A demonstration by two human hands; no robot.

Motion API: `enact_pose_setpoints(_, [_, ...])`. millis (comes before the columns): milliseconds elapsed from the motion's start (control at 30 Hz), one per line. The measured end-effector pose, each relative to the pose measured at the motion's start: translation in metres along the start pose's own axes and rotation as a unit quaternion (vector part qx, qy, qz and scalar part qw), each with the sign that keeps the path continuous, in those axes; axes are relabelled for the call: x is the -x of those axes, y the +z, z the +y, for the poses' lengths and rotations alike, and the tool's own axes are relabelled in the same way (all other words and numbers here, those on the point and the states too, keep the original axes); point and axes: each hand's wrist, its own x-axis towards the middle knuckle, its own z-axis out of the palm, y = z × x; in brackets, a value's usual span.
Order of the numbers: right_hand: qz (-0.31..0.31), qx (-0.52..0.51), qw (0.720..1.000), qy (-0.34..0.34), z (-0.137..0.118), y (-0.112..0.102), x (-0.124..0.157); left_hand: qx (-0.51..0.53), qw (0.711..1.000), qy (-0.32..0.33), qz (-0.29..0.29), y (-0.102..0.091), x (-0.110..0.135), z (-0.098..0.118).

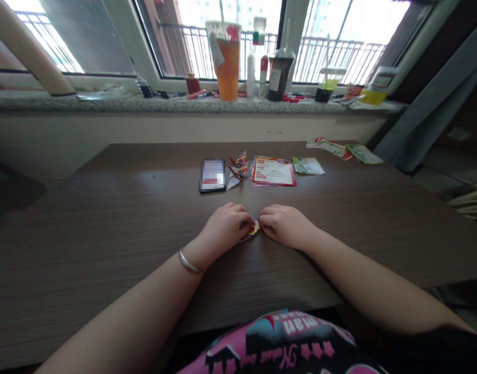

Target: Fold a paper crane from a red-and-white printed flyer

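Between my hands, low over the table, is a small piece of printed paper (252, 231) in yellow and red, apparently folded. My left hand (227, 224), with a silver bangle at the wrist, has its fingers closed on the paper's left part. The fingers of my right hand (284, 224) pinch its right end. Much of the paper is hidden by my fingers. Just beyond my hands lie folded paper pieces (239, 167) with brown, red and yellow print. A dark-framed device with a lit screen (212, 175) lies to their left.
Printed sheets (274, 171) lie stacked on the brown table (117, 234), with green-and-white leaflets (307, 166) alongside. More leaflets (334, 149) lie at the far right. Along the windowsill (176, 105) stand an orange drink cup (227, 70), a dark drink cup (279, 78), bottles and small items.
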Motion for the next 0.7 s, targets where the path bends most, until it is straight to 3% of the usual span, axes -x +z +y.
enact_pose_setpoints(167, [0.009,-0.032,0.999,-0.004,0.002,-0.0002,0.0018,-0.017,1.0,0.013,-0.007,-0.0017,0.001,0.001])
enact_pose_setpoints(400, [0.035,0.008,0.999,0.017,0.0078,0.0048,-0.0006,-0.023,0.998,0.047,-0.02,-0.0044,0.0011,0.0023])
enact_pose_setpoints(700, [0.039,-0.007,0.999,0.023,0.0049,0.0067,-0.0019,-0.005,0.999,0.025,-0.026,-0.0027,0.0043,-0.001])
